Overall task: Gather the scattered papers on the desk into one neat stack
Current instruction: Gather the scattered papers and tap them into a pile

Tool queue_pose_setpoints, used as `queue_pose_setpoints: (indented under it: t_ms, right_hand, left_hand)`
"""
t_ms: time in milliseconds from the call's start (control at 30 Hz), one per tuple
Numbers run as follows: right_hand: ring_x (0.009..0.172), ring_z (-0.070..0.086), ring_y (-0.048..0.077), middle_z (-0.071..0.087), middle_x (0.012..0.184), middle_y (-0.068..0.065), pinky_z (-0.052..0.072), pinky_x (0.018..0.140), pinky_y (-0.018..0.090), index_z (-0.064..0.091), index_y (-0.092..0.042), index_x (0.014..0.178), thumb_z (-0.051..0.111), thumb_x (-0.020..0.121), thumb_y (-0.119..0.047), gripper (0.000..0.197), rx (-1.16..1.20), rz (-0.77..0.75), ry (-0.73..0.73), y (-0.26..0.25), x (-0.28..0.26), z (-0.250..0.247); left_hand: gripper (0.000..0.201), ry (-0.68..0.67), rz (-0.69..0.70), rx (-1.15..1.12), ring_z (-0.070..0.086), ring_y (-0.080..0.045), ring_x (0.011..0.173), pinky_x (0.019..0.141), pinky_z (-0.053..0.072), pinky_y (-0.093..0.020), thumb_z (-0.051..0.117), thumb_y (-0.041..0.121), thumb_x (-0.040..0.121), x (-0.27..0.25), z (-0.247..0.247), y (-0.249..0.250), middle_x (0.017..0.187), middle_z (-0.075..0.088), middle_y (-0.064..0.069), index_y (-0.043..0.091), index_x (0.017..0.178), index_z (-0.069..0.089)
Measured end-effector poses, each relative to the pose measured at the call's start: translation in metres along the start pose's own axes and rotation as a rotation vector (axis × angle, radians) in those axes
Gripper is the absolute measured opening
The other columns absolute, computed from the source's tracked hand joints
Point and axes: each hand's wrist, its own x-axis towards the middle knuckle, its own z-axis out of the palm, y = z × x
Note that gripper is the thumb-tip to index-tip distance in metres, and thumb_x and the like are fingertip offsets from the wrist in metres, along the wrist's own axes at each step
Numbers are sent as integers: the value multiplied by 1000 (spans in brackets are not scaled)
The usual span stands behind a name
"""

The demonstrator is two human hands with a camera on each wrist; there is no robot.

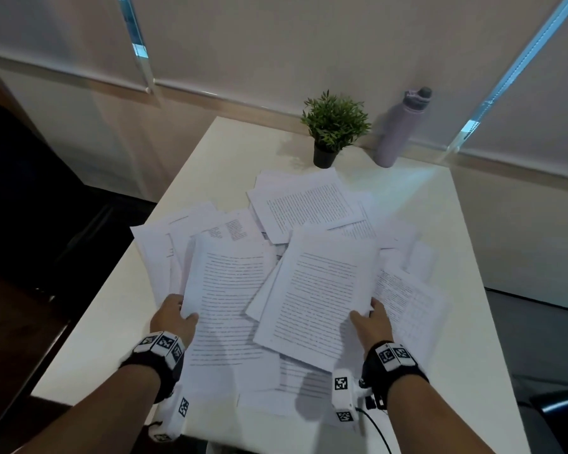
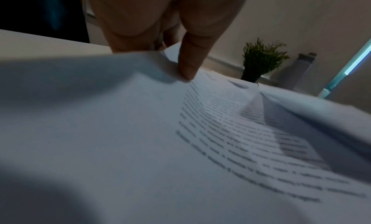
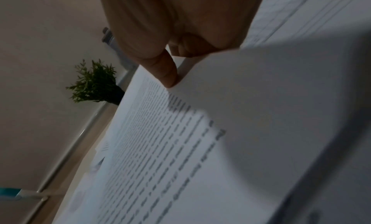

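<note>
Papers (image 1: 312, 283) flat, white, thin, rectangular

We note the papers (image 1: 318, 290) as thin matt white paper, printed in grey text, smooth and pliant where lifted. The desk (image 1: 466, 290) shows a smooth, matt off-white top. The bottle (image 1: 397, 132) appears matt lilac with a grey cap; the plant pot (image 1: 323, 157) looks matt black plastic
</note>
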Motion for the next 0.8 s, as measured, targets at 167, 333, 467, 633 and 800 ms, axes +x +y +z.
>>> queue_pose_setpoints:
  t_ms: [167, 333, 467, 633, 800]
  right_hand:
    - [91, 64, 34, 68, 98, 18, 54, 83, 41, 62, -7, 90, 57, 88, -18, 12, -138, -8, -14, 18, -7, -29]
    - [80, 62, 30, 67, 88, 15, 47, 66, 30, 61, -3, 88, 57, 86, -16, 14, -215, -40, -64, 26, -22, -35]
    - [71, 53, 23, 57, 79, 10, 45, 66, 30, 48, -9, 77, 58, 80, -4, 12, -146, -6, -113, 33, -32, -20]
    - [86, 62, 27, 63, 94, 11, 54, 80, 41, 53, -9, 93, 61, 73, 0, 23, -27, -23, -140, 26, -33, -29]
    - [99, 66, 32, 71, 106, 11, 53, 93, 51, 65, -17, 102, 64, 69, -6, 35, 167, -29, -86, 24, -20, -57]
  left_hand:
    - [56, 65, -102, -133, 58, -40, 105, 89, 44, -40, 59, 10, 86, -4, -12, 0, 122, 59, -25, 12, 136, 36]
    - [16, 98, -46, 24, 53, -30, 81, 73, 41, -32, 49, 3, 88, -4, -17, -10, 104, 63, -27, -2, 102, 55]
    - [26, 176, -24, -72, 57, -40, 99, 86, 45, -41, 50, 0, 87, -17, -19, -6, 111, 61, -27, -2, 113, 54]
    - [33, 240, -62, -233, 54, -42, 111, 99, 41, -44, 52, 2, 88, -18, -38, 5, 121, 58, -28, -5, 120, 52]
    - [48, 65, -137, -281, 52, -39, 119, 105, 40, -44, 59, 17, 87, 10, -33, 12, 133, 54, -23, -3, 128, 48]
